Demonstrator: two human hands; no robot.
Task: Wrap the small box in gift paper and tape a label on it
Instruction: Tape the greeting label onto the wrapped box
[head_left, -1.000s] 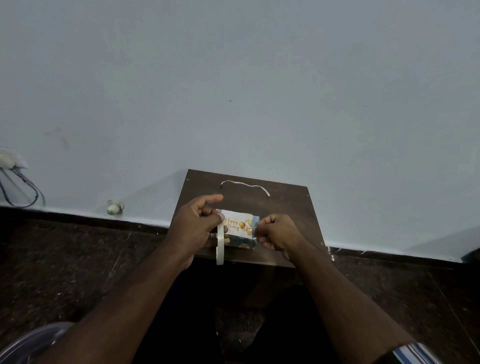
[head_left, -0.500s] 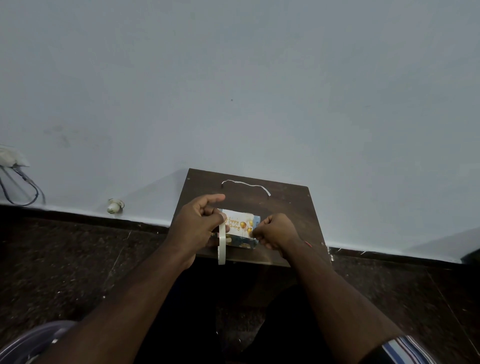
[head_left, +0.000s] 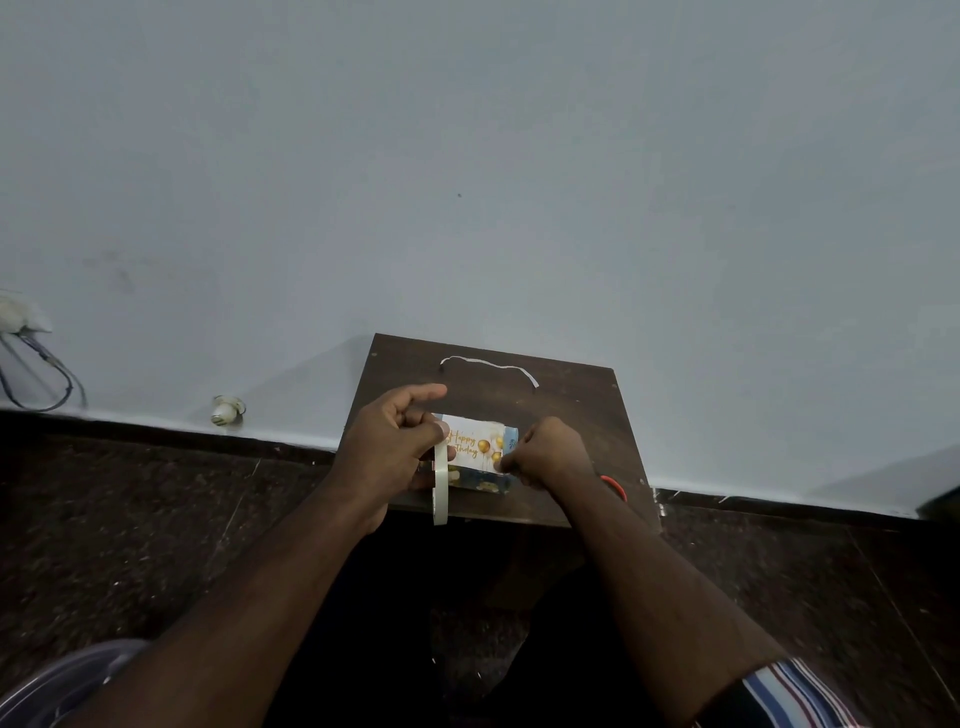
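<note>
The left hand (head_left: 395, 441) holds a white tape roll (head_left: 440, 483) on its edge. The wrapped box (head_left: 480, 467) sits on the small brown table (head_left: 571, 405) between both hands, with a "Happy Birthday" label (head_left: 475, 444) on top. The right hand (head_left: 545, 452) is closed, pinching at the box's right end.

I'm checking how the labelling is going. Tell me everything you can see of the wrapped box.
The wrapped box is small and rectangular, lying flat near the front edge of the dark wooden table. Its paper looks blue with gold spots. On top sits a white label with gold "Happy Birthday" script and gold balloons. The left hand, holding a whitish tape roll on edge, covers the box's left end; the right hand pinches at its right end.
</note>
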